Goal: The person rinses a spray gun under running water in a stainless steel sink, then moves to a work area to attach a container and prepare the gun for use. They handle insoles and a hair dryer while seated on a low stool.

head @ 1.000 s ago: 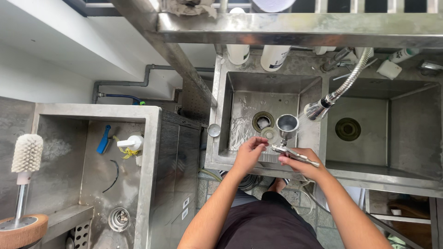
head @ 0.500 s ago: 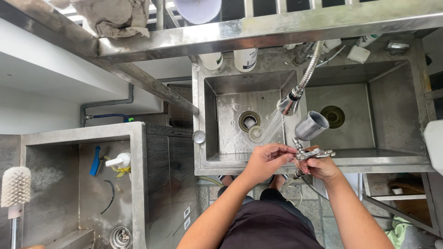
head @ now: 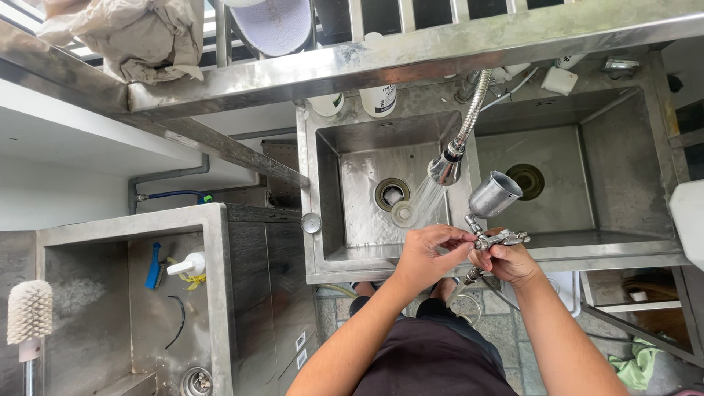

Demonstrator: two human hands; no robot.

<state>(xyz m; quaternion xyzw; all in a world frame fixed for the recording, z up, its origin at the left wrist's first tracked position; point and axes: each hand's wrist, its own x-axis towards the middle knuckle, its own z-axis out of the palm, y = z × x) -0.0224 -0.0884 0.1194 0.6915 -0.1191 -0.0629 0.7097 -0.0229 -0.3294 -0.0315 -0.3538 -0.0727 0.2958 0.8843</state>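
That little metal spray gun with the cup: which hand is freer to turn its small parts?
Probably the left hand: only its fingertips pinch the spray gun at the front, while the right hand grips the body.

one head-worn camera looked almost straight down from above the person, facing a steel double sink (head: 587,253) and the floor below. it sat fairly near, the hands at lower centre, a metal shelf (head: 411,55) crossing the top. no second view shared it.
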